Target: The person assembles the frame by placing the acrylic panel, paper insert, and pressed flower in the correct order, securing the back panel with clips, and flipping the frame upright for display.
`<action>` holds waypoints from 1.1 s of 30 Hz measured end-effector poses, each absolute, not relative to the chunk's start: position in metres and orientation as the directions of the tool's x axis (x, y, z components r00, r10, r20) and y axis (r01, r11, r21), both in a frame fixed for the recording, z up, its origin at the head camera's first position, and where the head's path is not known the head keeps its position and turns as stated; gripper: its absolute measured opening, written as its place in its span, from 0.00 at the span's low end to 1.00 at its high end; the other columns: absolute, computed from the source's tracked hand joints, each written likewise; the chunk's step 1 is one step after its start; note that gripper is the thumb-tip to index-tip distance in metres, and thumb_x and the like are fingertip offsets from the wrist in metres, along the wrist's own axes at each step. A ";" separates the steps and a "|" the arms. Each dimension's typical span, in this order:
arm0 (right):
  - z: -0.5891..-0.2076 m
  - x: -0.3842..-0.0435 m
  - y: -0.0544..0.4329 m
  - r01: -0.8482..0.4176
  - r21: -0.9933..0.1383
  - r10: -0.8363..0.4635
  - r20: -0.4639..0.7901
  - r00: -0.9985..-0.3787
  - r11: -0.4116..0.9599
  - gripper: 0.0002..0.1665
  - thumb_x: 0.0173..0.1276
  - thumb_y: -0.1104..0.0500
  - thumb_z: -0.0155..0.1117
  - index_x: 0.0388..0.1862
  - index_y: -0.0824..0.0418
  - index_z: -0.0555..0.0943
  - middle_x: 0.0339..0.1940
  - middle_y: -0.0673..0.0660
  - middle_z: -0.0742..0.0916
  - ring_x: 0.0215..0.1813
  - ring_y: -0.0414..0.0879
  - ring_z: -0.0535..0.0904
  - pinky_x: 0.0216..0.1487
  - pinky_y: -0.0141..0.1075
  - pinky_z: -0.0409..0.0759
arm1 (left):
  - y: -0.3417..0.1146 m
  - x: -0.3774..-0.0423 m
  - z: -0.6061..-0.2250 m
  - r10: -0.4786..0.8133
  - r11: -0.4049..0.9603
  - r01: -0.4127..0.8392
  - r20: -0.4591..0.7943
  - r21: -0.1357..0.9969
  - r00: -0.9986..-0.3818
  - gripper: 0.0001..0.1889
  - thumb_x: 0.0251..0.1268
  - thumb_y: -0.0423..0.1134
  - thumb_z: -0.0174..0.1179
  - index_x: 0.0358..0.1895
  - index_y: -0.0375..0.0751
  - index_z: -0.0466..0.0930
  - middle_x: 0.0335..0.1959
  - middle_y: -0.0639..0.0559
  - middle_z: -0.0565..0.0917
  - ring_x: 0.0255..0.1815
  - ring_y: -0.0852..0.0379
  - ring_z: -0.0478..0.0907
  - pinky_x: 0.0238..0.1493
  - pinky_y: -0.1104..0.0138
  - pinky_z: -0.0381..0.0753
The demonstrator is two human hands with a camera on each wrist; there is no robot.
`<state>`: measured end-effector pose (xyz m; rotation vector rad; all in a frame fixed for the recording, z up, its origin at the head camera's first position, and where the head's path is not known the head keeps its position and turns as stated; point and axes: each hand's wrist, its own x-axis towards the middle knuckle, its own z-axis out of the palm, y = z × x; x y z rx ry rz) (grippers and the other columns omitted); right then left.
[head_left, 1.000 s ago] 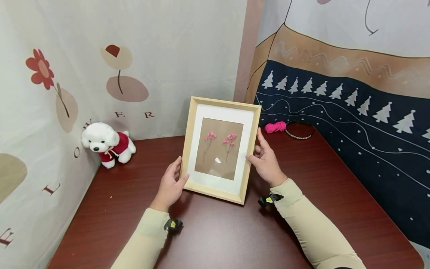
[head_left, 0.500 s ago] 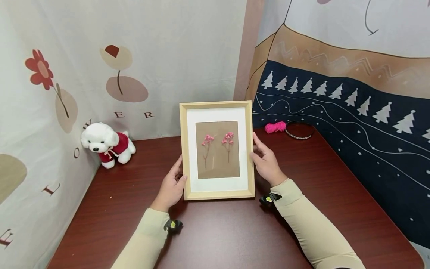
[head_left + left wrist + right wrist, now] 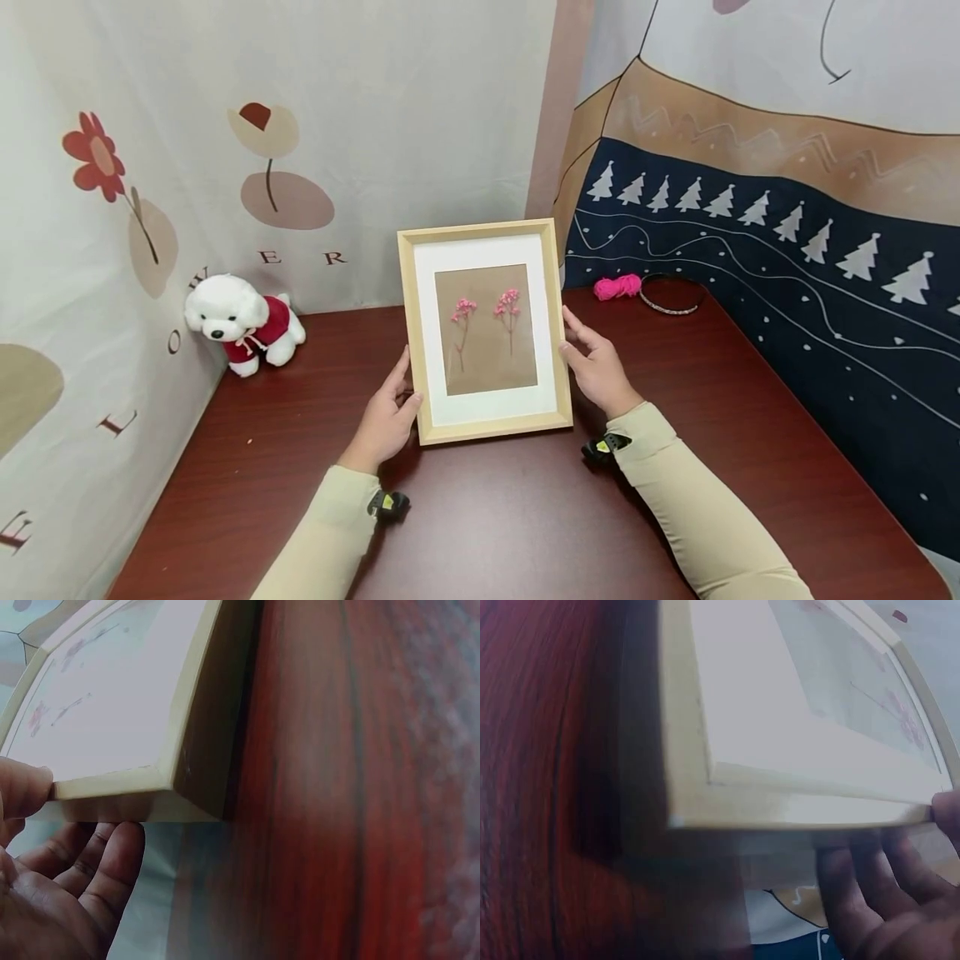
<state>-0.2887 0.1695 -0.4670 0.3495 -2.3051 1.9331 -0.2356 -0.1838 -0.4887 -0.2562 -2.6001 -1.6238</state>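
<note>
A pale wood picture frame [image 3: 486, 329] stands upright over the table, leaning slightly to the left in the head view. Inside its white mat are two pink dried-looking flower sprigs on brown backing. My left hand [image 3: 386, 417] grips the left side, and in the left wrist view the thumb [image 3: 26, 786] lies over the front edge with the other fingers [image 3: 120, 859] against the side. On the opposite side, my right hand [image 3: 600, 371] holds the frame in the same way, several fingers [image 3: 840, 889] along its side wall. The frame's back is hidden.
A white plush dog [image 3: 240, 321] in a red top stands at the table's back left. At the back right lie a bundle of hot-pink yarn [image 3: 617, 287] and a dark headband [image 3: 675, 312]. Printed cloths [image 3: 420, 125] hang behind the dark red table [image 3: 480, 525].
The picture frame has gone from leaning right, through straight, to leaning slightly left, and has shifted a little left. Both hands keep their hold on its sides.
</note>
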 end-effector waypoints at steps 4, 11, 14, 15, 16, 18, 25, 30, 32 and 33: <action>-0.465 -0.289 0.171 -0.238 -0.959 -0.166 0.212 -0.963 0.154 0.47 0.75 0.72 0.54 0.85 0.37 0.61 0.68 0.68 0.82 0.65 0.60 0.81 0.55 0.42 0.87 | -0.183 -0.237 -0.489 0.108 0.408 0.184 0.153 0.894 -0.982 0.42 0.80 0.28 0.53 0.88 0.59 0.46 0.59 0.33 0.85 0.60 0.43 0.82 0.55 0.63 0.84; -0.462 -0.289 0.173 -0.210 -0.963 -0.164 0.183 -0.969 0.169 0.48 0.74 0.73 0.55 0.84 0.35 0.63 0.68 0.67 0.82 0.66 0.60 0.80 0.57 0.45 0.87 | -0.182 -0.237 -0.487 0.095 0.395 0.183 0.158 0.900 -0.983 0.42 0.79 0.28 0.54 0.88 0.59 0.47 0.56 0.33 0.85 0.55 0.44 0.83 0.51 0.67 0.85; -0.463 -0.290 0.174 -0.202 -0.964 -0.162 0.175 -0.971 0.173 0.48 0.74 0.73 0.55 0.84 0.34 0.63 0.66 0.67 0.83 0.66 0.59 0.80 0.56 0.44 0.87 | -0.182 -0.236 -0.486 0.099 0.397 0.176 0.149 0.901 -0.984 0.42 0.79 0.28 0.54 0.88 0.60 0.47 0.55 0.34 0.86 0.53 0.46 0.83 0.48 0.69 0.85; -0.463 -0.290 0.174 -0.203 -0.964 -0.164 0.176 -0.971 0.169 0.48 0.74 0.73 0.55 0.84 0.35 0.63 0.65 0.67 0.83 0.65 0.59 0.80 0.56 0.44 0.87 | -0.182 -0.236 -0.486 0.099 0.392 0.174 0.147 0.903 -0.984 0.43 0.79 0.27 0.54 0.88 0.60 0.47 0.55 0.34 0.86 0.52 0.46 0.83 0.47 0.70 0.85; -0.463 -0.290 0.174 -0.207 -0.964 -0.168 0.180 -0.969 0.164 0.48 0.74 0.74 0.55 0.84 0.36 0.63 0.65 0.68 0.83 0.65 0.59 0.80 0.55 0.44 0.87 | -0.182 -0.236 -0.486 0.101 0.387 0.170 0.142 0.906 -0.985 0.43 0.79 0.27 0.54 0.88 0.61 0.46 0.54 0.34 0.86 0.51 0.47 0.82 0.46 0.70 0.84; -0.463 -0.289 0.174 -0.207 -0.967 -0.178 0.180 -0.967 0.147 0.48 0.74 0.74 0.55 0.85 0.38 0.62 0.65 0.68 0.83 0.65 0.60 0.80 0.55 0.45 0.87 | -0.183 -0.236 -0.486 0.104 0.378 0.164 0.134 0.911 -0.985 0.44 0.78 0.27 0.53 0.88 0.61 0.45 0.54 0.34 0.85 0.49 0.48 0.81 0.44 0.70 0.84; -0.461 -0.288 0.172 -0.214 -0.965 -0.204 0.180 -0.962 0.154 0.47 0.75 0.73 0.55 0.85 0.37 0.62 0.65 0.67 0.83 0.65 0.60 0.80 0.55 0.47 0.88 | -0.187 -0.234 -0.484 0.104 0.385 0.164 0.133 0.908 -0.986 0.45 0.76 0.28 0.54 0.88 0.64 0.44 0.52 0.35 0.85 0.46 0.50 0.79 0.42 0.70 0.83; -0.463 -0.289 0.172 -0.224 -0.959 -0.231 0.182 -0.956 0.174 0.48 0.76 0.73 0.55 0.86 0.36 0.60 0.65 0.68 0.82 0.65 0.61 0.80 0.55 0.47 0.88 | -0.188 -0.234 -0.484 0.085 0.415 0.150 0.126 0.897 -0.988 0.46 0.75 0.28 0.54 0.87 0.66 0.44 0.55 0.36 0.85 0.47 0.50 0.79 0.43 0.69 0.84; -0.463 -0.288 0.172 -0.229 -0.956 -0.231 0.185 -0.955 0.183 0.48 0.76 0.72 0.54 0.86 0.36 0.59 0.65 0.68 0.83 0.64 0.61 0.81 0.55 0.47 0.88 | -0.189 -0.234 -0.484 0.079 0.426 0.144 0.122 0.893 -0.989 0.46 0.75 0.29 0.54 0.87 0.67 0.44 0.58 0.36 0.85 0.49 0.50 0.80 0.43 0.70 0.83; -0.463 -0.288 0.172 -0.231 -0.955 -0.228 0.186 -0.956 0.186 0.48 0.76 0.72 0.54 0.86 0.36 0.59 0.65 0.68 0.83 0.63 0.61 0.81 0.55 0.47 0.88 | -0.189 -0.234 -0.484 0.079 0.429 0.140 0.117 0.893 -0.990 0.46 0.75 0.29 0.55 0.87 0.67 0.44 0.59 0.36 0.85 0.49 0.49 0.80 0.43 0.70 0.83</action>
